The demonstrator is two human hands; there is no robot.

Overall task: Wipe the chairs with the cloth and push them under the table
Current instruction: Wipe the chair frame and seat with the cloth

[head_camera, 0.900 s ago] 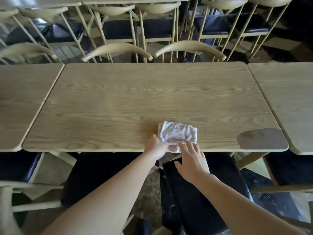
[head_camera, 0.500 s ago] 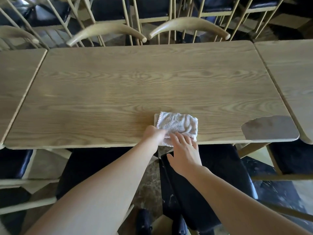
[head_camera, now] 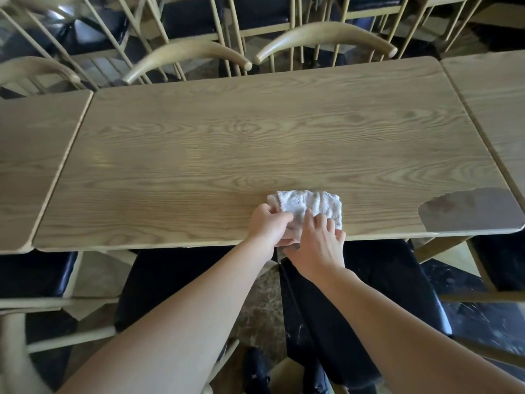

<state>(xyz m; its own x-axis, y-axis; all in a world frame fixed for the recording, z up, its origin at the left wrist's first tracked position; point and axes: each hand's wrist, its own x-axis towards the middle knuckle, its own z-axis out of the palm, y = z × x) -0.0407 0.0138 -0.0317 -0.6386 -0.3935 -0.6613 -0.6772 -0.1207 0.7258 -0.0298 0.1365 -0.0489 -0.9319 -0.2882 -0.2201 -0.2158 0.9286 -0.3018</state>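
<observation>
A white terry cloth (head_camera: 308, 204) lies bunched at the near edge of the wooden table (head_camera: 255, 155). My left hand (head_camera: 268, 223) grips the cloth's left end with curled fingers. My right hand (head_camera: 316, 245) has its fingers curled over the cloth's near right part at the table edge. Below the table edge stand two chairs with black seats, one on the left (head_camera: 176, 280) and one on the right (head_camera: 377, 294), both partly under the table.
More tables adjoin at the left (head_camera: 31, 166) and right (head_camera: 500, 109). Chairs with curved wooden backrests (head_camera: 326, 35) line the far side. A worn grey patch (head_camera: 468, 209) marks the table's near right corner. My shoes (head_camera: 255, 371) show on the dark floor.
Both hands have closed onto the cloth, and it has bunched up from flat. The view has tilted downward and closer to the table.
</observation>
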